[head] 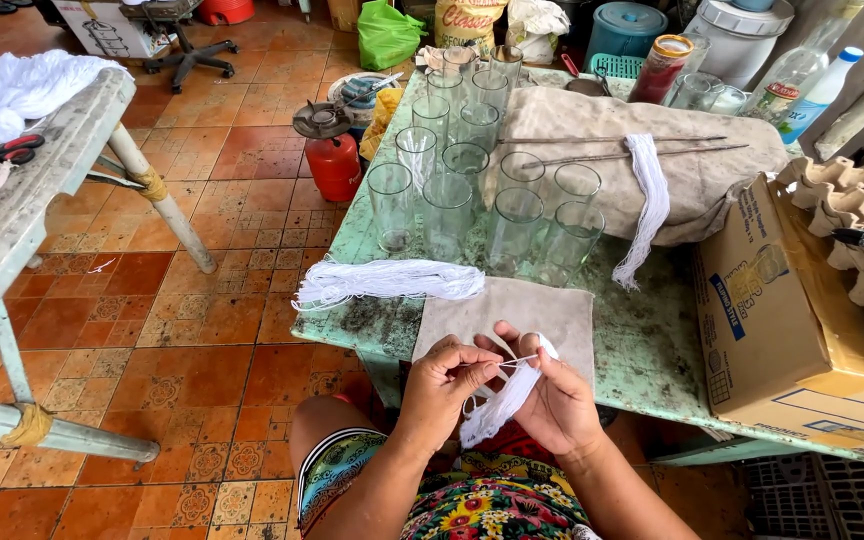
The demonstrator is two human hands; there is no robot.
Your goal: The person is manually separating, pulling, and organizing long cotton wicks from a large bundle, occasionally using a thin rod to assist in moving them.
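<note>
Small bundle of white string (497,405), held above the lap at the near edge of the table (642,340). The right hand (552,400) is closed around the bundle, its loose end hanging below the palm; the left hand (442,385) pinches a single strand (517,360) drawn taut between the two hands, which sit close together. Just beyond lies a grey cloth (512,310), and left of it a larger skein of white string (392,280) spread along the table's edge. Further back stands a tight cluster of empty drinking glasses (472,190), then a cloth-covered pad (632,160) bearing long metal rods (642,150) and another skein (647,200). A cardboard box (762,300) with egg trays (862,230) occupies the right side. Risks, as judged: the pinched strand may slip or snag and tangle the bundle if pulled unevenly; the large skein could slide off the table's edge; a wide elbow movement might topple the crowded glasses.
</note>
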